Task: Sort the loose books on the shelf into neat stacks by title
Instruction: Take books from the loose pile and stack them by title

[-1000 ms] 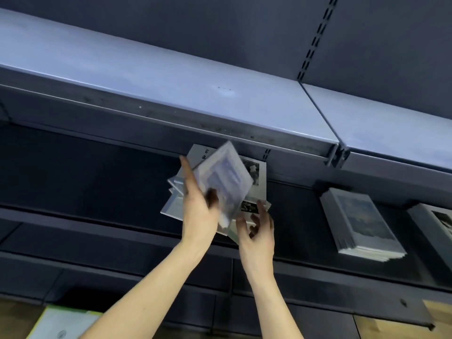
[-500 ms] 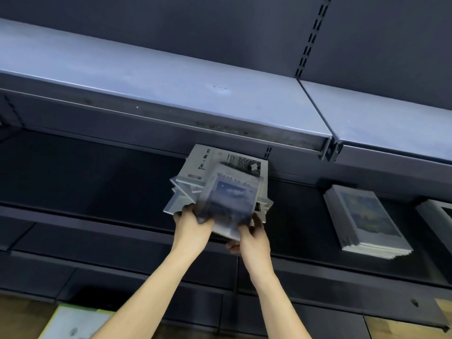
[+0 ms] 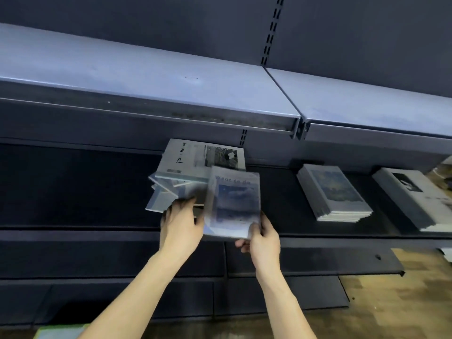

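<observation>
Pinched at its lower right corner by the right hand (image 3: 263, 238), thumb on the cover and fingers curled beneath, a blurred blue-covered book (image 3: 233, 204) hangs tilted above the front edge of the middle shelf (image 3: 73, 192); the left hand (image 3: 181, 223) sits just left of it, its fingers curled toward the messy pile, though the blur hides whether they grip anything

Largest in view, the pale upper shelf (image 3: 146, 77) runs across the top, with a slotted upright (image 3: 270, 30) on the dark back panel above it. Below lies the dark middle shelf, carrying everything else. At its middle sits the loose pile of books (image 3: 171, 187), fanned at odd angles, topped by a white book (image 3: 195, 157) with black lettering and a dark photo. To the right, well apart, stands a neat stack of blue-covered books (image 3: 335, 192), and beyond it a second neat stack with pale covers (image 3: 413, 194), cut by the frame edge. Patchy brown floor (image 3: 391, 302) shows at lower right
</observation>
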